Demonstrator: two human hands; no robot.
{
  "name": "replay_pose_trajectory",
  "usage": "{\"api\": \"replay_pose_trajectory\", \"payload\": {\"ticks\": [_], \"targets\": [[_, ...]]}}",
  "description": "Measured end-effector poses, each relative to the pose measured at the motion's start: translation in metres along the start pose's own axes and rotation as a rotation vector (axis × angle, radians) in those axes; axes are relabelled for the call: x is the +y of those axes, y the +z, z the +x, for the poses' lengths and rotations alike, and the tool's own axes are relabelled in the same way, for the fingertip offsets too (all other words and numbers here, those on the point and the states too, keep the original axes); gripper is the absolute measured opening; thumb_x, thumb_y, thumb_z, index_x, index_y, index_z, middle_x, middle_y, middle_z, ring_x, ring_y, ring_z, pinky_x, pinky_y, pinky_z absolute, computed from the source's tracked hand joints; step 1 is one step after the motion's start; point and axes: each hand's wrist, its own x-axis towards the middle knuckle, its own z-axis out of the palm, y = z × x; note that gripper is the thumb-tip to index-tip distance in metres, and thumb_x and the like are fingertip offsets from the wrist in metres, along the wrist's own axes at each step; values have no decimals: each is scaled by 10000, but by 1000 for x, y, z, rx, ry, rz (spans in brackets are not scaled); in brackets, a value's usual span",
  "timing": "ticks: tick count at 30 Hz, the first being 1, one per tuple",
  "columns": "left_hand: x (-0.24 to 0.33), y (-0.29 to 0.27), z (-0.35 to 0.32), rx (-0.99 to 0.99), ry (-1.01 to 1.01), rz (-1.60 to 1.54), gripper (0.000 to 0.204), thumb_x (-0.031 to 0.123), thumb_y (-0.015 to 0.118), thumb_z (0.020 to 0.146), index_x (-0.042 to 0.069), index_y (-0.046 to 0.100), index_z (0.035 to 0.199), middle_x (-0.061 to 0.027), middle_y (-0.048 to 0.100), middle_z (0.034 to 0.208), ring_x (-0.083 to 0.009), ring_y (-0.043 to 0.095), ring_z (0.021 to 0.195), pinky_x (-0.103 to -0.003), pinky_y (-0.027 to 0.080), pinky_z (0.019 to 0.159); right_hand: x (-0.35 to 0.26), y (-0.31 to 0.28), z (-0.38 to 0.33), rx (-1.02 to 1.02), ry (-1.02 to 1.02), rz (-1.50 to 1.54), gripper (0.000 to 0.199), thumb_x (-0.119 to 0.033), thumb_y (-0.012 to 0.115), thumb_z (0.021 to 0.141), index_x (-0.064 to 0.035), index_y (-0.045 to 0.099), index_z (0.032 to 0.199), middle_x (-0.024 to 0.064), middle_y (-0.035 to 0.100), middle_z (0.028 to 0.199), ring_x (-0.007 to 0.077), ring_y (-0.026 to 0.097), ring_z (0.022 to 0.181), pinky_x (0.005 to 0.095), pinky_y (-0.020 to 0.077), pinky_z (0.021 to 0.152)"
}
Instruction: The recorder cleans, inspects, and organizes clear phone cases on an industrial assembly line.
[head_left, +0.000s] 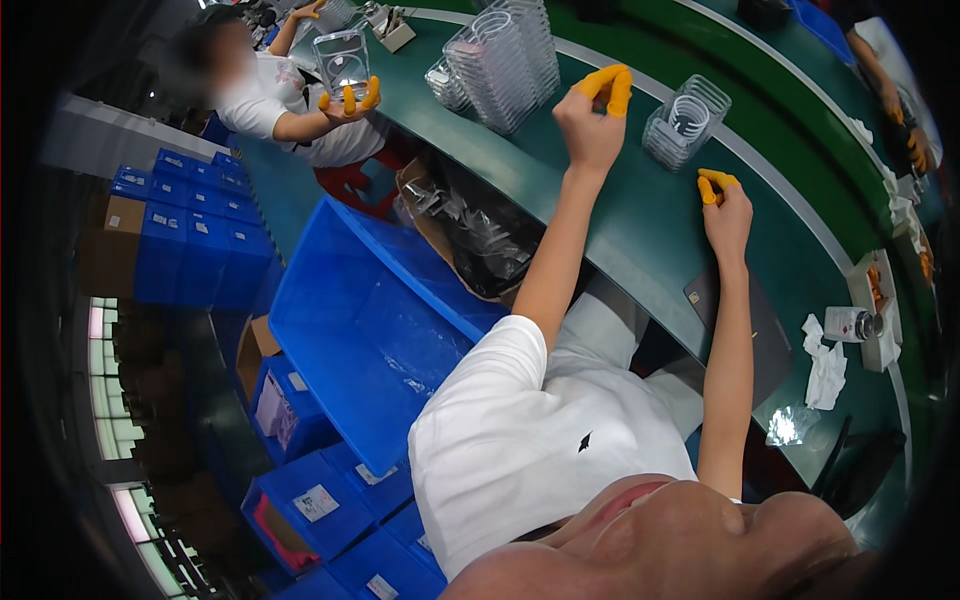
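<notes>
My left hand (592, 118) is raised over the green worktable (640, 235), its orange-capped fingertips pinched together with nothing visible between them. It hovers just right of a tall leaning stack of clear plastic trays (505, 60). My right hand (727, 210) rests low on the table, orange fingertips curled together and apparently empty. A short stack of clear trays (685, 120) stands just beyond it, between my two hands.
A co-worker at upper left holds a clear tray (342, 62) with orange-capped fingers. A large blue crate (370, 320) and a cardboard box of plastic bags (470, 235) sit below the table edge. White tissue (825, 365), a small roll (850, 323) and a dark pad (765, 330) lie at right.
</notes>
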Motion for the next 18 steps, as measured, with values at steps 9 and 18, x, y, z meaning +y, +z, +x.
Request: {"api": "replay_pose_trajectory", "payload": {"ticks": [9, 18], "targets": [[-37, -208, 121, 705, 150, 493, 939, 303, 916, 734, -37, 415, 1453, -194, 568, 1259, -299, 596, 1037, -410, 453, 947, 10, 3, 3, 4, 21, -90, 204, -104, 671, 858, 29, 715, 1007, 196, 676, 961, 371, 651, 811, 440, 514, 738], [-130, -263, 178, 241, 113, 1233, 1269, 685, 869, 556, -56, 389, 1467, -287, 557, 1335, -463, 473, 1304, -572, 334, 1097, -6, -1, -3, -31, 15, -24, 189, -187, 701, 882, -66, 759, 1015, 161, 683, 982, 359, 669, 863, 440, 532, 766]]}}
